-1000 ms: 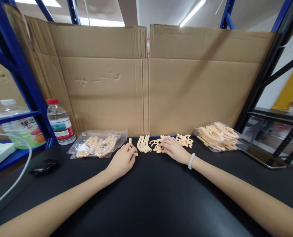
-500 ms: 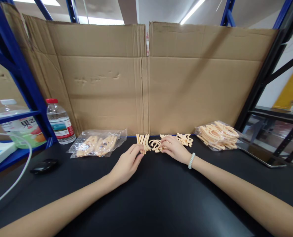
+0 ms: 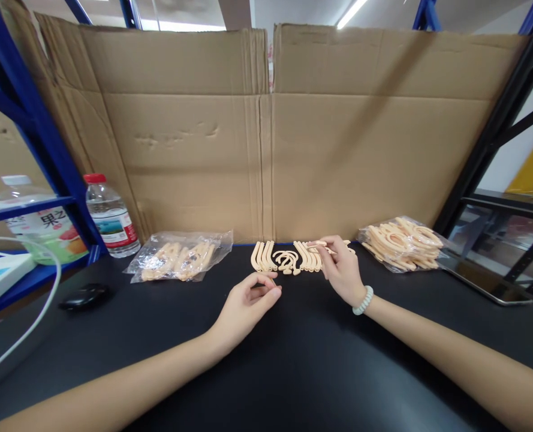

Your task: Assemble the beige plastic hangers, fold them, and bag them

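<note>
My right hand (image 3: 343, 273) pinches a small beige wooden piece (image 3: 319, 243) between thumb and fingers, raised over the right end of the laid-out pieces. My left hand (image 3: 250, 303), its fingers curled in, rests nearer to me; whether anything is between its fingertips cannot be made out. Beyond it stands a row of curved beige strips (image 3: 262, 257). Curved and small rounded pieces (image 3: 287, 261) lie in the middle, with a second row of strips (image 3: 306, 257) to their right. More pieces behind my right hand are partly hidden.
Two plastic bags of beige pieces lie at the left (image 3: 180, 259) and right (image 3: 401, 243). Farther left are a black mouse (image 3: 85, 296), a red-capped bottle (image 3: 113, 219) and a white cable. A dark flat device (image 3: 488, 282) lies at the right. Cardboard (image 3: 194, 144) closes off the back.
My right hand has moved right and lifted a piece, uncovering the second row of strips. My left hand has drawn back from the left row toward me and slightly right.
</note>
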